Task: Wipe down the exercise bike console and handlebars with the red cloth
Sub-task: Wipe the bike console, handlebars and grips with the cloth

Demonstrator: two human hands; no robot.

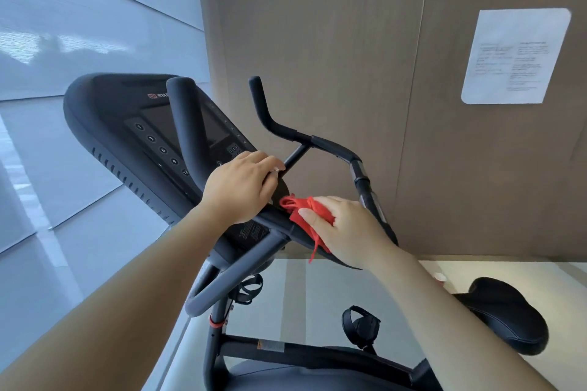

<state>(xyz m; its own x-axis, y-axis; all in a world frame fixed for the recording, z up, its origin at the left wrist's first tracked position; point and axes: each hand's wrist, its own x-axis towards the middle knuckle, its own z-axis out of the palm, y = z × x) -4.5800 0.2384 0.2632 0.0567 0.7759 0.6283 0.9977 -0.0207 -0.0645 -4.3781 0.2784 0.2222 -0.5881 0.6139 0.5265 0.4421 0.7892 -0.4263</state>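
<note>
The black exercise bike console (139, 124) tilts at the left, with a dark screen and round number buttons. Black handlebars (287, 130) curve up and to the right behind it, and a thicker grey bar (235, 273) loops below. My left hand (241, 187) rests on the console's lower right edge, fingers curled over the rim. My right hand (346, 228) presses the bunched red cloth (301, 216) against the black panel just below the console. A loose red strand hangs down from the cloth.
A brown wall (349, 41) stands close behind the bike, with a white printed notice (514, 55) on it. The black saddle (505, 314) is at the lower right, a pedal with strap (360, 325) below. Pale window panels fill the left side.
</note>
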